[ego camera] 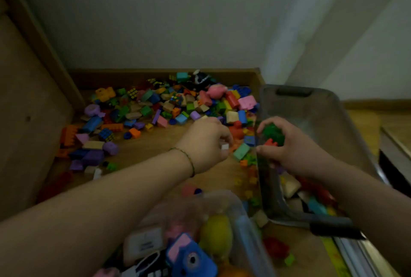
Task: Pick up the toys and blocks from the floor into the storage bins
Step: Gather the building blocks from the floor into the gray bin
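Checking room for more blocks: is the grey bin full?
Not full. The grey bin holds blocks only at its near end; its far end is bare.

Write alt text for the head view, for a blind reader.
The right hand grips green and red blocks at the rim of a grey bin, while the left hand pinches a small white piece above the floor. A heap of coloured blocks lies beyond; a clear bin of toys sits nearest.

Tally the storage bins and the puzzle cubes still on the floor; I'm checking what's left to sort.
Clear plastic storage bins: 2
Multicoloured puzzle cubes plainly seen on the floor: 3
Total: 5. Blur may hide more cubes.
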